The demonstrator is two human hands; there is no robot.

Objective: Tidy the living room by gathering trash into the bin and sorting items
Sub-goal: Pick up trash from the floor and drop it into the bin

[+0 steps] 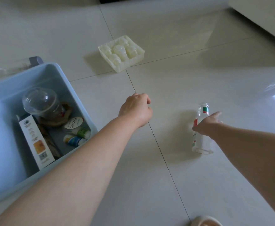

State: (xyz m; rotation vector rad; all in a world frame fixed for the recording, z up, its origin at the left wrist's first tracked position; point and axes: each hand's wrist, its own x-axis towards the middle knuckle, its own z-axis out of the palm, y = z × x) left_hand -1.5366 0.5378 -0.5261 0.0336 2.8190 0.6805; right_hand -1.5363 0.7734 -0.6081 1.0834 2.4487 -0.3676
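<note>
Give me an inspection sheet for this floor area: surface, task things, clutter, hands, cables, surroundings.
Surface: pale glossy tiled floor with dark grout lines.
Job's things: light blue bin at left holding a domed-lid cup, a box and small bottles; clear bottle on the floor; white moulded tray farther off.
Clutter: clear bag behind the bin.
Hands: left hand above the floor, fingers loosely curled, holding nothing; right hand over the bottle, contact unclear.
Cables: nothing seen.
Surroundings: white furniture edge top right; footwear at the bottom edge.
</note>
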